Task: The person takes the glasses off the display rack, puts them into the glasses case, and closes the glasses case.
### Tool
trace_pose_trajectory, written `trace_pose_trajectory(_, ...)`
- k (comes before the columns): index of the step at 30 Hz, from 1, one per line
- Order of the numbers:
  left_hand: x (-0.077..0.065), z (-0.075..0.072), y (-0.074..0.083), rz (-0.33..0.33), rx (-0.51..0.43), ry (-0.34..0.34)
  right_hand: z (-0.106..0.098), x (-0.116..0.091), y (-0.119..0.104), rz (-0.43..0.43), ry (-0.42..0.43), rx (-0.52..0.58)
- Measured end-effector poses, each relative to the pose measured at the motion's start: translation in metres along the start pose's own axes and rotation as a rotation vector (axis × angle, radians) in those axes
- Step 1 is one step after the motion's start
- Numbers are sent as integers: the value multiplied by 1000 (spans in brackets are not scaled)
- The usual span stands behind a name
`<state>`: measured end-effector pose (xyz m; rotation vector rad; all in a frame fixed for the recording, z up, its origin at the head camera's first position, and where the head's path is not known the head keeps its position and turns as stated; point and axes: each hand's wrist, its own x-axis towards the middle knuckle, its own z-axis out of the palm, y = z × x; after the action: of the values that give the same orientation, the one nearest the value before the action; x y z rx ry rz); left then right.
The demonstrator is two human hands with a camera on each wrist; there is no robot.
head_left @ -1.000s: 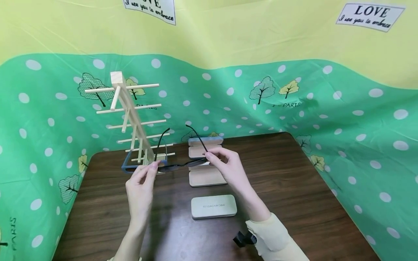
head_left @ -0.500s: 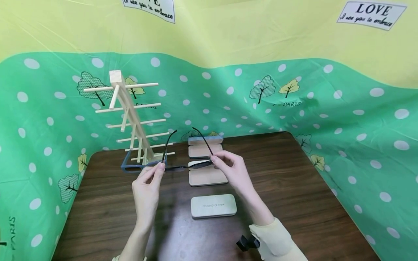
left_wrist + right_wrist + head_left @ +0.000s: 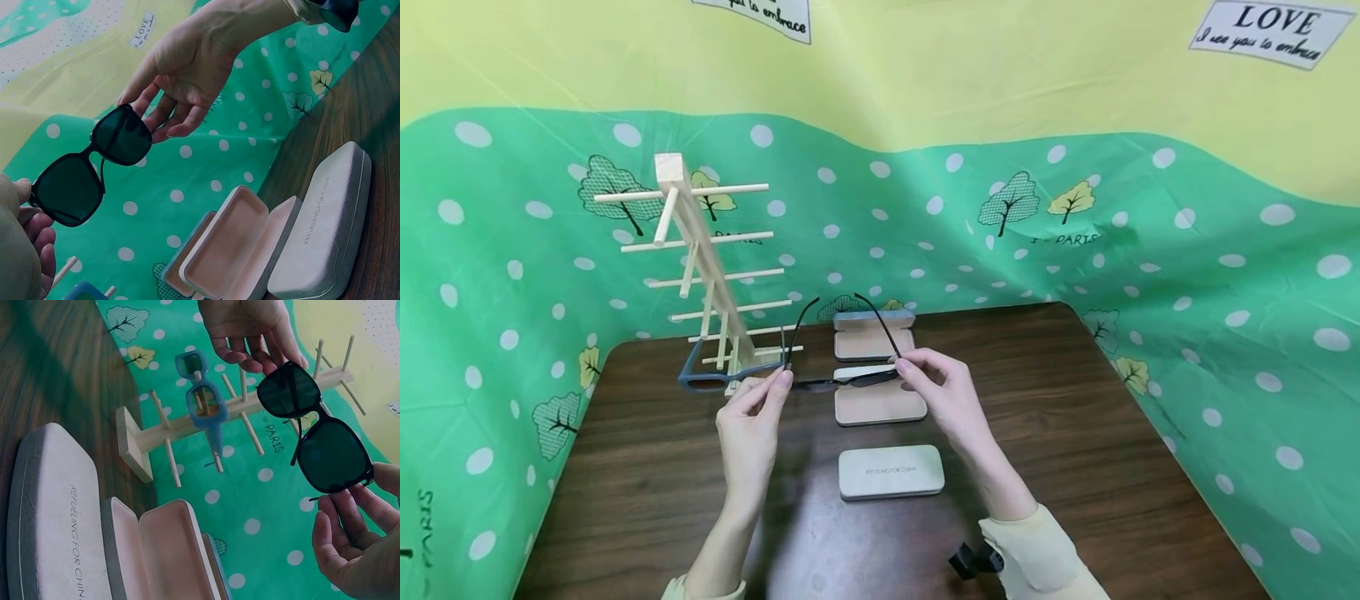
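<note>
Black sunglasses [image 3: 865, 381], centre frame
We're seeing left hand [image 3: 751, 419] and right hand [image 3: 946, 400] pinching opposite ends; closed pale case [image 3: 891, 472] is lying lower centre.

Head view: bright, even illumination; source out of frame. The table [image 3: 1120, 450] shows diffuse glare at bottom centre and a soft-edged shadow left of the case [image 3: 891, 472]. Case lettering is soft, hard to read. Both wrist views: dim, cool cast; case lettering legible. In the right wrist view, a broad shadow crosses the table; the sunglasses [image 3: 309, 403] show little detail through dark lenses.
</note>
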<state>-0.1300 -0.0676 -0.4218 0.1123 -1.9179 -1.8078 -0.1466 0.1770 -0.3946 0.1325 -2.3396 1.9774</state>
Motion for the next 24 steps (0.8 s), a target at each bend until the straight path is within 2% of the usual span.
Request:
trace_pose_trajectory(1, 0, 1, -1, 2, 2, 2, 0, 0, 1, 1, 2, 4)
trace_pose_trajectory(8, -3, 8, 31, -6, -14, 5, 0, 4, 7, 4, 18, 11)
trace_pose_trajectory(21, -1, 15, 29, -31, -20, 9, -3, 6, 10, 38, 59, -21)
trace_pose_trajectory(24, 0, 16, 25, -35, -30, 11, -3, 7, 11, 43, 66, -24)
